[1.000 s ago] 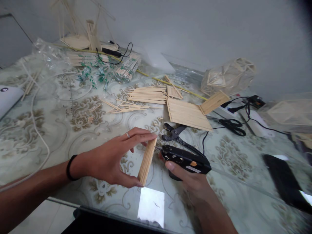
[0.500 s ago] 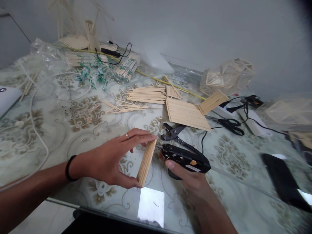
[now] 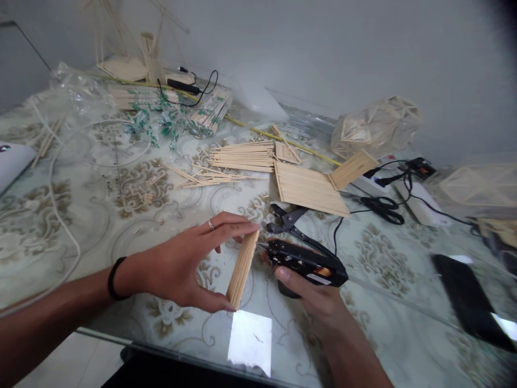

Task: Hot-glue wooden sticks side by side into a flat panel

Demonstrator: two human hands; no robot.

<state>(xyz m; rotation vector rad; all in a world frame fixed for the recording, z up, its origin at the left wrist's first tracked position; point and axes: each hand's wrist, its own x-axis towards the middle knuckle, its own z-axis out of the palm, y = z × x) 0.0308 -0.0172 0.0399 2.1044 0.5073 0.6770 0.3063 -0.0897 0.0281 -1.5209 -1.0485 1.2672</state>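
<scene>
Between thumb and fingers, my left hand [image 3: 186, 264] grips a small panel of wooden sticks [image 3: 242, 271] by its two ends, tilted above the table. My right hand [image 3: 309, 296] is wrapped round a black glue gun [image 3: 305, 262], whose metal nozzle points left at the panel's upper right edge. The tip is very near that edge; I cannot tell whether they touch. Just behind the gun lie dark-handled pliers [image 3: 288, 220]. Farther back rests a larger stick panel [image 3: 309, 186] with a smaller piece standing at its right side.
Loose wooden sticks [image 3: 242, 156] lie mid-table, with packaged sticks [image 3: 212, 113] behind. Black scissors [image 3: 383, 209] and a power strip [image 3: 369, 185] with cables are at right, near a black phone [image 3: 470, 299]. A bagged stick model [image 3: 377, 126] stands by the wall. A white cable [image 3: 54, 194] runs along the left.
Almost nothing differs. The glue gun has shifted very slightly along the panel's edge in my right hand; my left hand and the panel stay in place.
</scene>
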